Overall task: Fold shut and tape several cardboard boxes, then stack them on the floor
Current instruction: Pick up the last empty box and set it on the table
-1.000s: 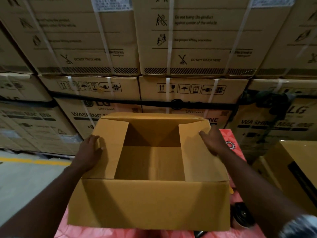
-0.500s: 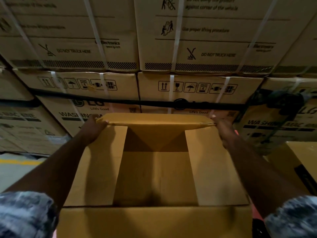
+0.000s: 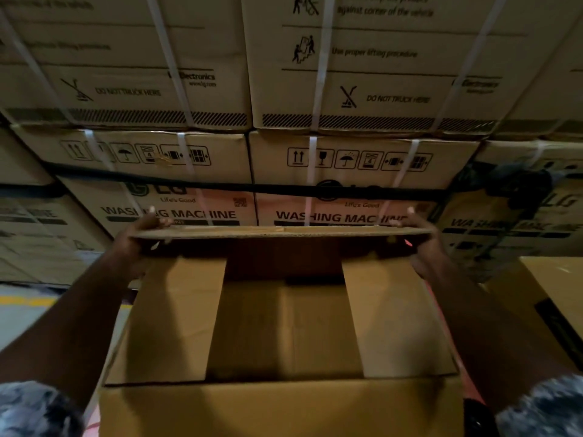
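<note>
cardboard box point(image 3: 284, 408) | far flap point(image 3: 284, 232) gripped at its ends by left hand point(image 3: 138, 239) and right hand point(image 3: 424, 244) | flap seemingly level

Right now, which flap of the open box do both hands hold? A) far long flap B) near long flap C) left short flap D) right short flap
A: the left hand and the right hand each pinch an end of the far long flap; the left short flap and right short flap lie folded inward, untouched.
</note>
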{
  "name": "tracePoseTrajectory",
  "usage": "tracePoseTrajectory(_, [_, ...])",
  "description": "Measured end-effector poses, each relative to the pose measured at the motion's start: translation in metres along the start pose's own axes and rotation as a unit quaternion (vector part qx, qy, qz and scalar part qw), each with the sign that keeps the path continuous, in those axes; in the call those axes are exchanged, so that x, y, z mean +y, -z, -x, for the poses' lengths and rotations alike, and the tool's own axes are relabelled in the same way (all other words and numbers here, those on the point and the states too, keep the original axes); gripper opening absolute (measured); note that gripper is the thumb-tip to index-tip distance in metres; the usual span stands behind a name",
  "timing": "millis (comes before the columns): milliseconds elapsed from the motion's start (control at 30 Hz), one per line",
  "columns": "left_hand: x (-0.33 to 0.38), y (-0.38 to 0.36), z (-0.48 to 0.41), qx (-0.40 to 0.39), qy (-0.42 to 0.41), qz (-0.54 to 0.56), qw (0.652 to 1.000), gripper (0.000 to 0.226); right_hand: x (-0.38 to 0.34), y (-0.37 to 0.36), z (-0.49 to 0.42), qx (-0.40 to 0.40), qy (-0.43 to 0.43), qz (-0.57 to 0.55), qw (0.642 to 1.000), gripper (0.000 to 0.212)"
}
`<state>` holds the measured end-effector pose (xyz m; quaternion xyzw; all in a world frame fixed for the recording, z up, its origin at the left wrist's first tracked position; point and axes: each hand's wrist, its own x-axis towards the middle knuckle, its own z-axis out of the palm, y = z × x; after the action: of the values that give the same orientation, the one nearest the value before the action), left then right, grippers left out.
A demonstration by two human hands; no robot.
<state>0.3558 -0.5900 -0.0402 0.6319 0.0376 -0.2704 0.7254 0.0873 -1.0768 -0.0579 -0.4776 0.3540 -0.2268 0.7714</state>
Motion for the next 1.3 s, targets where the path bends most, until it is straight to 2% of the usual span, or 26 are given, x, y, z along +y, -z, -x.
tracePoseTrajectory(33, [0.0,0.006,0.0,-0.02,0.006,-0.038,0.999,0.027,-0.002,0.005,0.001,-0.027,-0.002,0.038,0.999,0.013])
tracePoseTrajectory(67, [-0.001,0.013,-0.001,-0.023,0.006,-0.09,0.996,0.022,-0.003,0.01,0.002,-0.047,-0.006,0.082,0.995,0.009])
tracePoseTrajectory(100, [-0.002,0.017,-0.001,-0.031,0.002,-0.141,0.99,0.024,-0.001,0.015,0.005,-0.055,-0.013,0.142,0.988,0.018])
tracePoseTrajectory(200, [-0.01,0.01,0.008,-0.001,-0.07,-0.314,0.947,0.051,0.007,0.024,0.016,-0.046,-0.012,0.229,0.972,0.042])
tracePoseTrajectory(267, [-0.02,-0.001,0.017,0.03,-0.131,-0.383,0.914,0.065,0.012,0.017,0.023,0.008,0.037,0.291,0.956,0.039])
tracePoseTrajectory(333, [-0.029,-0.01,0.033,0.064,-0.159,-0.383,0.908,0.066,0.016,0.01,0.031,0.051,0.082,0.377,0.921,0.033])
tracePoseTrajectory(367, [-0.034,-0.011,0.041,0.073,-0.171,-0.382,0.905,0.066,0.02,0.011,0.033,0.052,0.09,0.404,0.909,0.038])
tracePoseTrajectory(467, [-0.05,-0.001,0.074,0.088,-0.141,-0.397,0.903,0.072,0.028,0.024,0.06,0.013,0.06,0.424,0.904,0.046])
tracePoseTrajectory(533, [-0.059,0.008,0.102,0.098,-0.107,-0.397,0.906,0.075,0.032,0.04,0.084,-0.019,0.037,0.395,0.918,0.047])
tracePoseTrajectory(633, [-0.076,0.015,0.148,0.113,-0.076,-0.367,0.92,0.066,0.042,0.073,0.119,-0.075,-0.02,0.323,0.943,0.095])
tracePoseTrajectory(667, [-0.084,0.019,0.162,0.121,-0.064,-0.343,0.929,0.064,0.048,0.085,0.128,-0.086,-0.038,0.299,0.95,0.108])
tracePoseTrajectory(700, [-0.092,0.023,0.176,0.125,-0.054,-0.323,0.937,0.063,0.053,0.094,0.14,-0.092,-0.053,0.281,0.954,0.112])
tracePoseTrajectory(733, [-0.1,0.028,0.189,0.128,-0.044,-0.312,0.941,0.063,0.057,0.101,0.154,-0.094,-0.067,0.275,0.955,0.106])
tracePoseTrajectory(833, [-0.12,0.041,0.219,0.148,-0.033,-0.263,0.953,0.056,0.063,0.115,0.195,-0.089,-0.129,0.279,0.947,0.058])
tracePoseTrajectory(867, [-0.127,0.045,0.226,0.157,-0.026,-0.244,0.957,0.051,0.065,0.122,0.202,-0.078,-0.154,0.286,0.943,0.052])
tracePoseTrajectory(933, [-0.138,0.05,0.241,0.169,-0.017,-0.222,0.96,0.048,0.065,0.134,0.216,-0.066,-0.189,0.291,0.935,0.055])
tracePoseTrajectory(1033, [-0.142,0.06,0.26,0.15,-0.014,-0.234,0.96,0.058,0.061,0.147,0.23,-0.065,-0.212,0.271,0.937,0.065])
tracePoseTrajectory(1167, [-0.123,0.067,0.276,0.138,-0.018,-0.223,0.965,0.067,0.045,0.15,0.248,-0.077,-0.194,0.19,0.959,0.05])
tracePoseTrajectory(1300, [-0.097,0.07,0.281,0.159,-0.023,-0.116,0.98,0.062,0.029,0.139,0.253,-0.066,-0.186,0.081,0.977,0.041])
